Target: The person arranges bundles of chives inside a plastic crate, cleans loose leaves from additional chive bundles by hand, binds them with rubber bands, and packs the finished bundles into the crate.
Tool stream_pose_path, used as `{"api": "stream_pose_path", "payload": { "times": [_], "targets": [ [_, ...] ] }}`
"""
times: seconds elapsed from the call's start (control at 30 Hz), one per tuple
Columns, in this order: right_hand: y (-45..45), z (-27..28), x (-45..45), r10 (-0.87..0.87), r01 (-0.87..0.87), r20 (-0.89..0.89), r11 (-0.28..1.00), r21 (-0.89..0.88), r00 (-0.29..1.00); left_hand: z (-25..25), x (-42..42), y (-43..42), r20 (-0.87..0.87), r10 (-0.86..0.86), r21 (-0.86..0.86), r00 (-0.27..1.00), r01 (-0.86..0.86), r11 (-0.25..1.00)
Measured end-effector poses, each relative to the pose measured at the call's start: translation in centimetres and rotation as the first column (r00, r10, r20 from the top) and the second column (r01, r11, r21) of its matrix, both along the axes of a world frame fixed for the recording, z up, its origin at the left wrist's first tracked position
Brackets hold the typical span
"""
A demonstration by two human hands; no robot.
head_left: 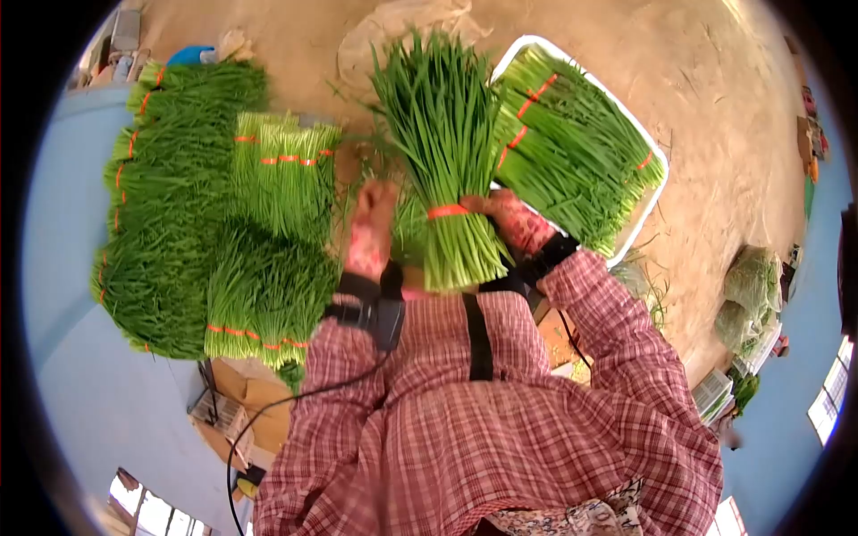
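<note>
An upright bunch of garlic chives (pixel 447 134), tied with an orange band (pixel 447 212), stands in front of my body with its pale cut stems toward me. My right hand (pixel 514 219) grips it from the right at the band, thumb on the near side and other fingers partly hidden. Left of the bunch, apart from it, my left hand (pixel 371 223) has its fingers curled in. They are slightly blurred, and whatever they may hold cannot be made out. Loose green stems (pixel 409 219) lie between the left hand and the bunch.
Banded chive bunches are piled in a long row (pixel 161 214) at far left, with more stacks (pixel 284 179) beside it. A white tray (pixel 663 179) at right holds further bunches. Clear plastic (pixel 362 45) lies on the floor beyond. A black cable (pixel 268 406) trails from my left wrist.
</note>
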State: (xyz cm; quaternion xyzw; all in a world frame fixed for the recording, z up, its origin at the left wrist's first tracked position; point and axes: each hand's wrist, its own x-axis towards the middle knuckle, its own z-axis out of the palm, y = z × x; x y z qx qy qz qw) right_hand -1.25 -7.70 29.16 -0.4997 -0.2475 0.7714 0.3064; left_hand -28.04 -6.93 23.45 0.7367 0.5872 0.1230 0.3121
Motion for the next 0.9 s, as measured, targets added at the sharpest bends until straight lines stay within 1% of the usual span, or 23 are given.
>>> {"api": "stream_pose_path", "payload": {
  "times": [0.03,0.07,0.1,0.17,0.2,0.23,0.27,0.3,0.37,0.4,0.43,0.47,0.53,0.57,0.6,0.63,0.7,0.73,0.77,0.8,0.83,0.87,0.9],
  "targets": [
    [0.3,1.2,0.8,0.038,-0.038,0.013,0.998,-0.049,0.999,-0.8,0.2,-0.8,0.145,0.095,-0.159,0.985,-0.071,0.985],
    [0.6,2.3,1.5,0.078,-0.076,0.024,0.992,-0.098,0.997,-1.2,1.0,-1.4,0.403,0.358,-0.490,0.842,-0.132,0.862],
    [0.3,0.1,3.0,0.318,-0.307,0.243,0.948,-0.083,0.917,-2.1,2.4,-1.7,0.464,0.481,-0.639,0.744,-0.095,0.763],
    [-1.0,-1.2,3.3,0.220,-0.264,0.308,0.958,0.110,0.926,-1.4,6.0,-1.1,0.502,0.554,-0.748,0.664,0.014,0.663],
    [-0.9,0.5,3.3,0.152,-0.227,0.289,0.942,0.247,0.945,0.0,7.5,-0.6,0.576,0.434,-0.615,0.693,0.018,0.788],
    [-2.0,-0.1,2.1,-0.040,0.001,0.138,0.963,0.268,0.990,-1.3,8.1,-0.2,0.601,0.417,-0.598,0.682,0.037,0.801],
    [-2.3,-1.3,2.8,0.090,-0.134,0.259,0.978,0.158,0.962,-2.5,8.6,0.2,0.626,0.400,-0.580,0.670,0.056,0.813],
    [-2.4,-2.7,3.7,0.222,-0.251,0.363,0.967,0.033,0.905,-6.8,9.3,0.6,0.612,0.494,-0.682,0.618,0.095,0.726],
    [-2.1,-5.5,4.4,-0.025,0.063,0.267,0.989,-0.134,0.963,-6.4,11.0,1.6,0.500,0.669,-0.829,0.550,0.080,0.554],
    [-2.1,-6.1,4.2,-0.274,0.316,0.239,0.936,-0.157,0.931,-5.2,11.8,1.6,0.408,0.748,-0.882,0.523,0.016,0.470],
    [-1.8,-6.2,4.3,-0.334,0.364,0.169,0.909,-0.201,0.927,-6.9,11.2,0.1,0.581,0.388,-0.561,0.715,0.007,0.828],
    [-2.1,-6.7,4.5,-0.353,0.375,0.137,0.907,-0.193,0.925,-8.6,10.7,-1.3,0.475,0.075,-0.098,0.877,-0.032,0.995],
    [-2.6,-7.5,5.0,-0.342,0.358,0.114,0.915,-0.184,0.933,-9.2,8.9,-1.1,0.487,0.034,-0.273,0.873,0.115,0.955],
    [-2.9,-7.6,5.3,-0.313,0.331,0.122,0.925,-0.187,0.942,-8.0,8.8,-0.7,0.496,0.019,-0.358,0.868,0.184,0.915],
    [-3.1,-7.7,5.5,-0.285,0.306,0.129,0.933,-0.189,0.950,-6.7,10.3,-1.2,0.425,0.048,-0.144,0.904,0.015,0.990],
    [-2.8,-7.3,5.5,-0.298,0.316,0.233,0.948,-0.043,0.926,-6.9,10.6,-1.1,0.494,0.266,-0.372,0.828,-0.076,0.925],
    [-1.7,-5.4,5.9,-0.352,0.265,0.421,0.931,0.251,0.836,-8.1,10.8,-0.9,0.450,0.680,-0.767,0.578,-0.139,0.626],
    [-0.6,-4.8,6.6,-0.404,0.311,0.340,0.903,0.296,0.849,-7.8,10.2,-1.6,0.580,0.363,-0.430,0.729,-0.104,0.897],
    [0.7,-3.5,7.0,-0.418,0.299,0.385,0.895,0.332,0.823,-6.7,10.8,-1.0,0.570,0.651,-0.692,0.501,-0.135,0.709],
    [1.8,-2.9,6.8,-0.369,0.207,0.485,0.912,0.355,0.793,-5.5,11.5,-0.3,0.428,0.883,-0.879,0.192,-0.140,0.457],
    [2.8,-2.4,6.2,-0.321,0.114,0.580,0.924,0.364,0.748,-2.3,11.5,0.4,0.397,0.909,-0.903,0.129,-0.121,0.411],
    [3.8,-1.6,5.1,-0.306,-0.137,0.700,0.855,0.500,0.646,-3.9,11.0,-0.4,0.448,0.875,-0.865,0.184,-0.156,0.476],
    [5.0,-0.6,3.7,-0.331,-0.395,0.790,0.726,0.563,0.517,-7.2,10.5,-1.4,0.497,0.834,-0.819,0.240,-0.187,0.542]
  ]
}}
